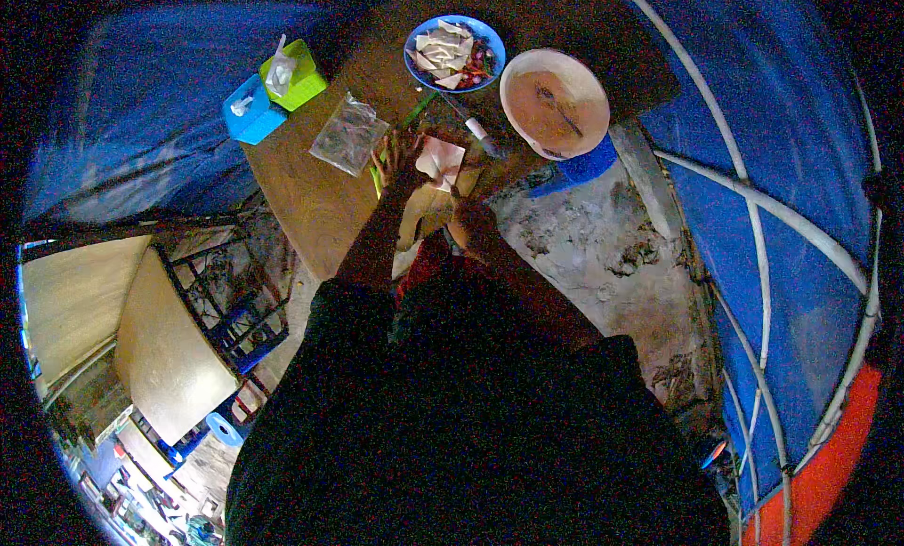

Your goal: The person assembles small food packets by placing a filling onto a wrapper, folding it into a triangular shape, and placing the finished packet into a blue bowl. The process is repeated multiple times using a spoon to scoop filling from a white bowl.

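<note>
A pale square wrapper (pixel 440 162), thin like a sheet of dough, lies on the brown table in front of me. Beside its left edge, my left hand (pixel 401 164) rests with fingers spread. My right hand (pixel 474 228) is at the wrapper's lower right corner, its fingers drawn together on the edge; shadow hides the fingertips. A strip of yellow-green shows under my left hand. Just beyond lie a light-handled tool (pixel 476 129) and a thin green item (pixel 419 109) too dim to name. To the left is a clear plastic bag (pixel 349 135).
At the far side, a blue-rimmed bowl (pixel 410 60) holds pale folded pieces and chopped red bits. Right of it, a pale basin (pixel 509 104) contains brownish liquid and a dark utensil. Blue (pixel 256 122) and green (pixel 303 83) boxes stand far left. White poles (pixel 758 254) cross the blue tarp on the right.
</note>
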Available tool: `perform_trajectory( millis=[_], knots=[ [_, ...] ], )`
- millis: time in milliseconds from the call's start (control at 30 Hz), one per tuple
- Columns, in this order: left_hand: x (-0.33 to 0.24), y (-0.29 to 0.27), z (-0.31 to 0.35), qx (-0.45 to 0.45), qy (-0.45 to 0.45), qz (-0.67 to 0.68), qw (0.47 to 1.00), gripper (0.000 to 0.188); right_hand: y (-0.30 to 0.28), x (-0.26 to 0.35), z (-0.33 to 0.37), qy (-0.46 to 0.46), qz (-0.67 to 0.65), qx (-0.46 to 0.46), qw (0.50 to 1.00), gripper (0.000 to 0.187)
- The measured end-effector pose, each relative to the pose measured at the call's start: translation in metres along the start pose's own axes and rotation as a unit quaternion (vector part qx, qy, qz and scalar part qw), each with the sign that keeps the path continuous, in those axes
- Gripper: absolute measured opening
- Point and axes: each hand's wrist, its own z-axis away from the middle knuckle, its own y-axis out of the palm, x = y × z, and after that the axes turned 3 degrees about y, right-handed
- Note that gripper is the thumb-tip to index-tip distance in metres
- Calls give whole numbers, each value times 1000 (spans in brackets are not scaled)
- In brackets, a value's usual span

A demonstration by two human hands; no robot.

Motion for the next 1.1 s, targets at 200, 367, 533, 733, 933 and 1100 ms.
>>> perform_trajectory(
  millis=[200,367,533,733,933,1100],
  knots=[
    [-16,-32,-4,124,-53,-11,991,118,-16,10,5,61,56,75,994,55],
    [-18,-32,-4,132,-42,5,990,109,-28,14,5,90,32,123,988,53],
    [-19,-22,-1,101,-57,-6,993,115,-27,17,14,54,15,39,998,47],
    [-21,-18,-4,78,-71,-11,994,122,-28,15,8,79,-33,89,992,53],
    [-20,-15,0,74,-64,-3,995,125,-28,15,19,59,-17,55,997,51],
    [-18,-9,1,75,-53,-17,996,123,-20,20,13,120,54,-28,991,39]
  ],
)
